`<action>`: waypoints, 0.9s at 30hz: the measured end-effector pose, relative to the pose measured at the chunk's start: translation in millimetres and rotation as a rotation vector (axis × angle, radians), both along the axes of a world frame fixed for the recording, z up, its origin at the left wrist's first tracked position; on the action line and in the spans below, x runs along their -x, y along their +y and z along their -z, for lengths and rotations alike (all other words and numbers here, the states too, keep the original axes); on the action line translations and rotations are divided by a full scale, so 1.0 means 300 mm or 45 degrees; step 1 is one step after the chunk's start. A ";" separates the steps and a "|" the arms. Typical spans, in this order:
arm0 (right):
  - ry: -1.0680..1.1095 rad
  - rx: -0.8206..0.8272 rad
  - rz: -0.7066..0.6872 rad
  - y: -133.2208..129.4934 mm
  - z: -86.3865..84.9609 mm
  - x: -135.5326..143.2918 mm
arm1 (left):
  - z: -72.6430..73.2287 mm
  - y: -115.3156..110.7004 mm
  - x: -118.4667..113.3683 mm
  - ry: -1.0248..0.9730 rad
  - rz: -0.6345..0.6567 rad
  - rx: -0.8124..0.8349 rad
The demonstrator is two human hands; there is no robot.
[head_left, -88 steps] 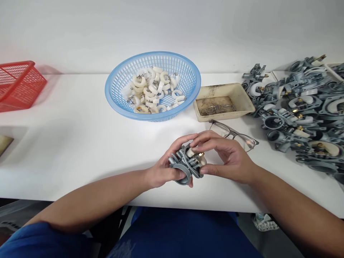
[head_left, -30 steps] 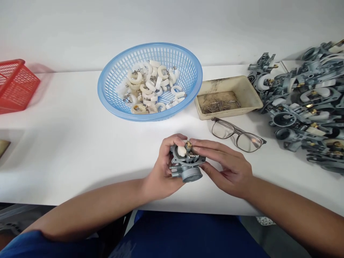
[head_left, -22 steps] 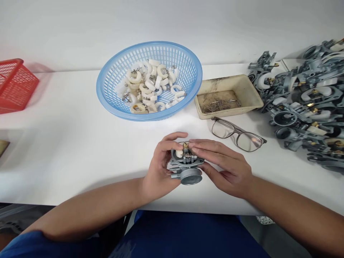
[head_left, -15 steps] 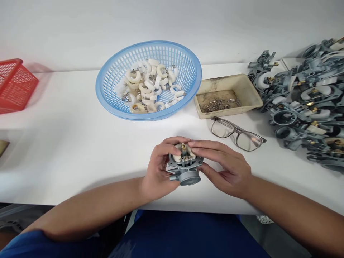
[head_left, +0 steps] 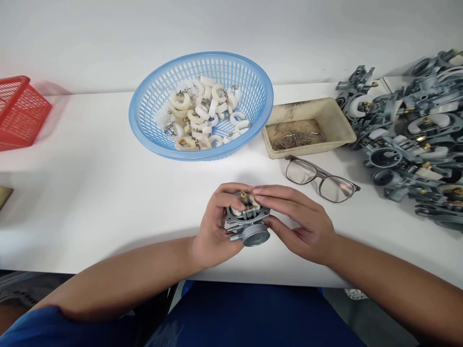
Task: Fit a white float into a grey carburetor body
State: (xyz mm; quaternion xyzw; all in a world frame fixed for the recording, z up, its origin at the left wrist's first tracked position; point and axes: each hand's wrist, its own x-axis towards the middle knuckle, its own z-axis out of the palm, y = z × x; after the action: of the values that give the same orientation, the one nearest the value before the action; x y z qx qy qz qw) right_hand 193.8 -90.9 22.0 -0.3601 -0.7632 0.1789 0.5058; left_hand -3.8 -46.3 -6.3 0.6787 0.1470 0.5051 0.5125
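Carburetor body point(head_left: 249, 225) is being clasped by left hand point(head_left: 214, 231); right hand point(head_left: 300, 224) fingertips are pinching its top, bore facing the wearer.

no readable txt, labels, brands or nos. on any item in view.

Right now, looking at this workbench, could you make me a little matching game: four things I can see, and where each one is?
Things:
1. white curved floats
2. small metal pins
3. eyeglasses
4. grey carburetor body

Places:
a. held between the left hand and the right hand
b. in the blue basket
c. lying on the white table in front of the tray
d. in the beige tray

Pairs: 1-b, 2-d, 3-c, 4-a
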 end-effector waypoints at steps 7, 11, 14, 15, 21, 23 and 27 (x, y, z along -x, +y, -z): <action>-0.017 -0.066 0.059 0.007 -0.002 0.005 | -0.003 -0.009 -0.011 -0.057 0.018 0.060; -0.032 -0.065 0.074 0.005 0.003 0.010 | -0.001 -0.008 -0.012 -0.019 -0.018 0.053; -0.069 -0.064 0.103 0.001 0.006 0.000 | 0.002 -0.005 -0.011 -0.005 -0.031 0.049; -0.087 -0.051 0.118 0.001 0.005 -0.010 | 0.004 -0.005 -0.010 -0.002 -0.036 0.054; 0.128 -0.075 0.429 0.053 -0.061 -0.134 | 0.019 -0.009 -0.009 0.039 -0.028 0.102; 0.241 -0.176 0.678 0.076 -0.098 -0.172 | 0.023 -0.012 -0.008 0.031 -0.012 0.110; 0.161 -0.083 0.946 0.096 -0.142 -0.218 | 0.025 -0.012 -0.006 0.050 -0.013 0.105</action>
State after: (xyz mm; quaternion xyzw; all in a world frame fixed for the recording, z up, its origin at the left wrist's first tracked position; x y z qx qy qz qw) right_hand 259.1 -62.2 64.7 -0.5844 -0.5532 -0.0192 0.5934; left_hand -1.9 -49.9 -13.8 0.6659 0.1811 0.4879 0.5346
